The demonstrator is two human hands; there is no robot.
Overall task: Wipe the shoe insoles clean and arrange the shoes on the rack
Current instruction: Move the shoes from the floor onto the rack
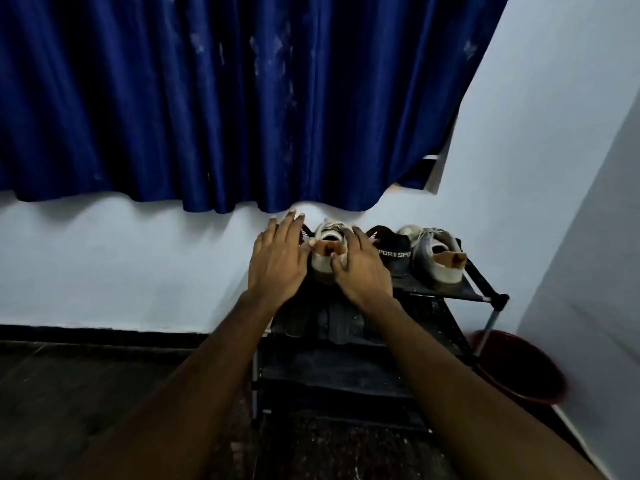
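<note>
Shoes [434, 252] atop rack [450, 292]

There is only one view, from the camera on my head, which looks forward and down along both my forearms toward the black tiered shoe rack [446, 292] against the pale wall [138, 258]. It sits close enough that my arms fill the lower half of the picture, while the dark blue pleated curtain [207, 98] spans the top. The wide angle bends the edges, taking in the dark floor [69, 393] at left and a maroon round plastic bucket [523, 372] at right.
</note>
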